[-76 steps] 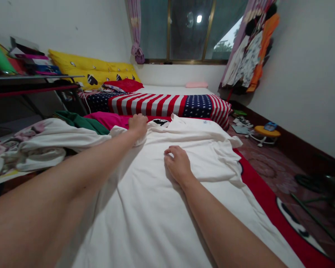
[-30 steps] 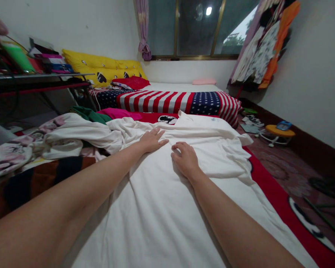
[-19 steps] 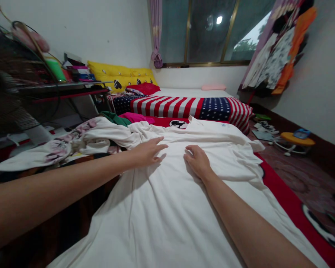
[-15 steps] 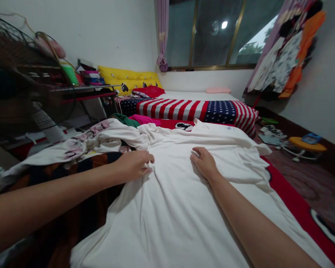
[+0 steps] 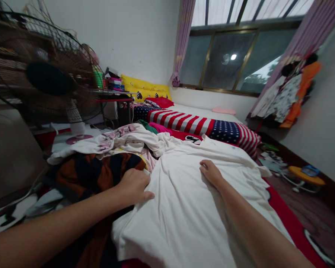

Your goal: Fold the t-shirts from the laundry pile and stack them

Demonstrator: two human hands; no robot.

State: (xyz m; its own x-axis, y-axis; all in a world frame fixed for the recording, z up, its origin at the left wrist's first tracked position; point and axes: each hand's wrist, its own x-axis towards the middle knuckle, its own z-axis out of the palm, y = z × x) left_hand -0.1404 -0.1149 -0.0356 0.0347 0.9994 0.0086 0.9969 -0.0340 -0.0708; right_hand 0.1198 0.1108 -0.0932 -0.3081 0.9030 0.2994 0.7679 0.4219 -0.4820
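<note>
On the red bedding (image 5: 281, 203), near and centre: white shirt (image 5: 181, 208) spread out, collar end far, hem near, creases running lengthwise down the left half. Left hand (image 5: 135, 186) at the shirt's left edge, fingers curled under and thumb lying over the cloth; cannot tell whether the edge is gripped. Right hand (image 5: 211, 173) on the shirt's upper middle, fingers loosely bent; cannot tell if any cloth is pinched. Hands well apart. Just left of the shirt, partly behind the left forearm, a brown-and-navy striped garment (image 5: 97, 171), rumpled; beyond it a white garment with pinkish print (image 5: 108, 143), touching the shirt's far left sleeve. Farther, green cloth (image 5: 147, 126) and magenta cloth (image 5: 160, 128). Far left, a fan (image 5: 48, 78).
</note>
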